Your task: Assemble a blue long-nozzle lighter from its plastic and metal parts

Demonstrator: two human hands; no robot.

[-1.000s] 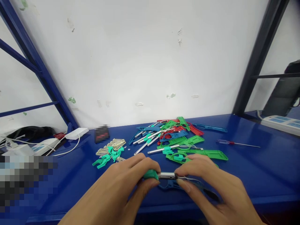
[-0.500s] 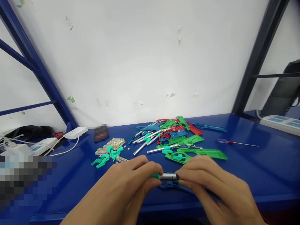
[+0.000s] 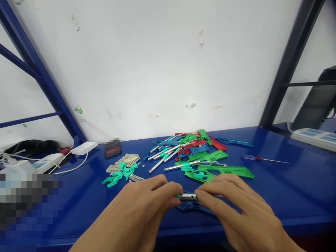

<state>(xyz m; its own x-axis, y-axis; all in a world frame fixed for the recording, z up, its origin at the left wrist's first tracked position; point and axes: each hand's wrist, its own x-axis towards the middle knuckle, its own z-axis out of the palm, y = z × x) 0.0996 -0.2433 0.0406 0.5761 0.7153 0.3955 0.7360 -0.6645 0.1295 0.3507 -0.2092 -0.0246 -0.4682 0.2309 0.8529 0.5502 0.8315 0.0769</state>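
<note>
Near the table's front edge, a short silver metal tube (image 3: 188, 197) lies level between my two hands. My left hand (image 3: 152, 199) pinches its left end, where a bit of teal plastic shows between thumb and forefinger. The fingertips of my right hand (image 3: 231, 201) close on the tube's right end and hide it. Just below the tube lies a blue plastic shell (image 3: 193, 205), partly covered by my right hand. Beyond my hands lie a green shell half (image 3: 228, 171) and a silver tube with a teal collar (image 3: 181, 166).
Further back is a pile of red, green and blue shells (image 3: 194, 151) and wired tubes. To the left are teal clips (image 3: 115, 178) and pale metal strips (image 3: 126, 161). A screwdriver (image 3: 258, 159) lies right. White power strips (image 3: 315, 138) stand at both sides.
My right fingers have shifted slightly left along the tube's end. The teal part in my left fingers shows less than before. My view has tilted a little.
</note>
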